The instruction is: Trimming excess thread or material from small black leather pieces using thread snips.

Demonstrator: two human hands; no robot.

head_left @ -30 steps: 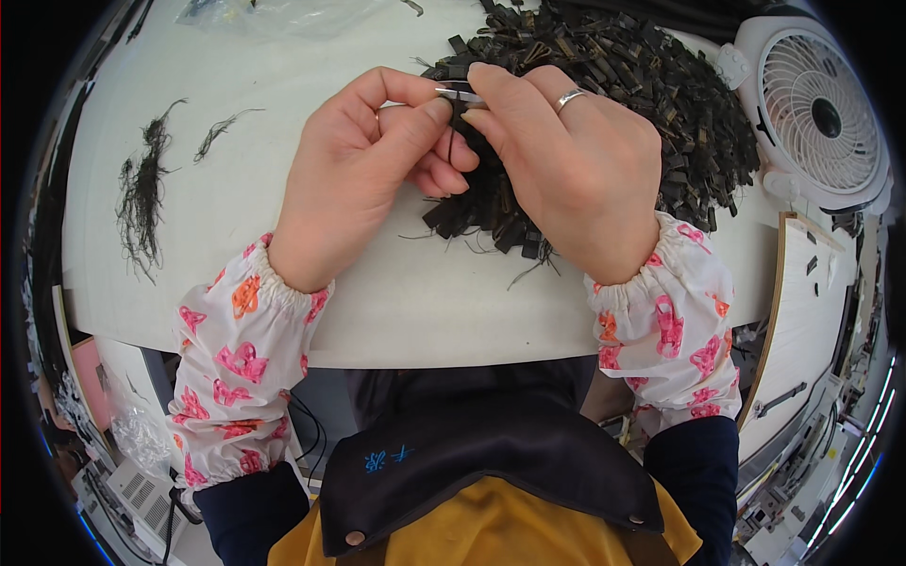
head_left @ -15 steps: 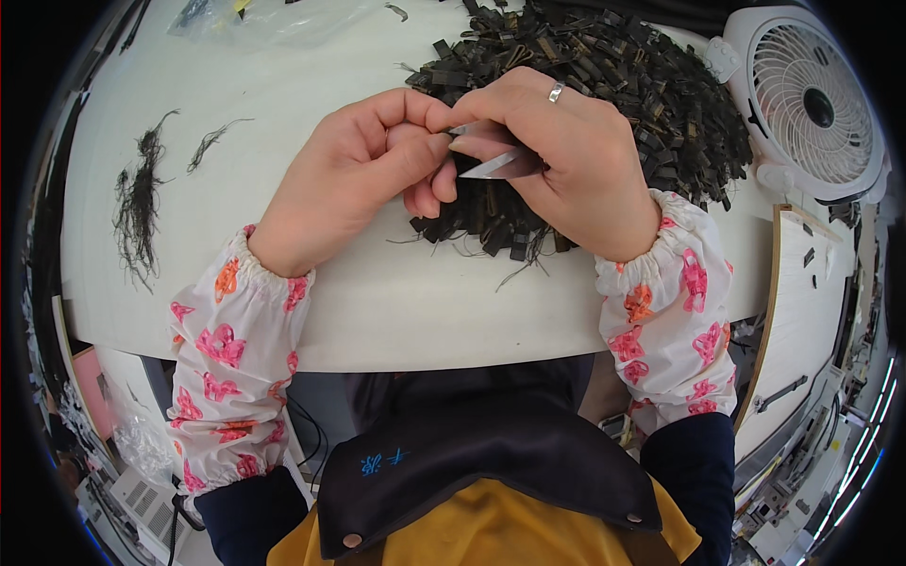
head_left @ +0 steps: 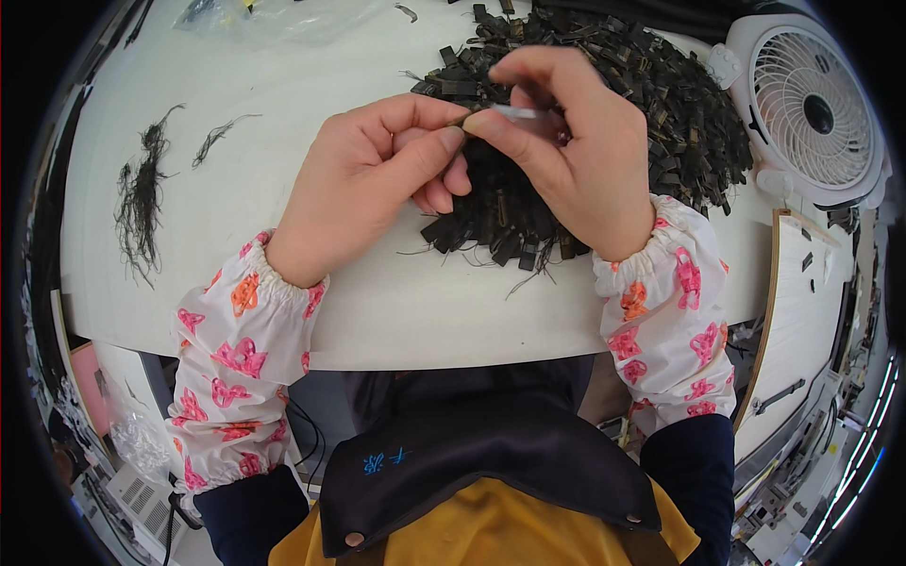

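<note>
Far left on the pale table (head_left: 217,245): a dark thread bundle (head_left: 142,203), lying lengthwise, and a smaller thread wisp (head_left: 217,139) just beside it. Left sleeve (head_left: 241,349), white with pink and orange print, rises from the lower edge, slanting inward.

Left hand (head_left: 363,174): wrist low, back of hand turned outward, fingers pointing right. Thumb and index finger closed in a pinch on a small dark piece (head_left: 462,120), mostly hidden by the fingertips; remaining fingers curled loosely underneath.

Right hand (head_left: 599,141): thumb extended leftward, its tip at the small dark piece; whether it presses on it, cannot tell. Index finger raised and arched, blurred. The hand holds a pale metal tool (head_left: 519,111), also blurred, lying between thumb and index finger; its grip is partly hidden.

Behind and right of both hands: a heap of dark pieces (head_left: 684,123). Right sleeve (head_left: 665,321) matches the left. Far right: a white fan (head_left: 783,118), near the heap.
</note>
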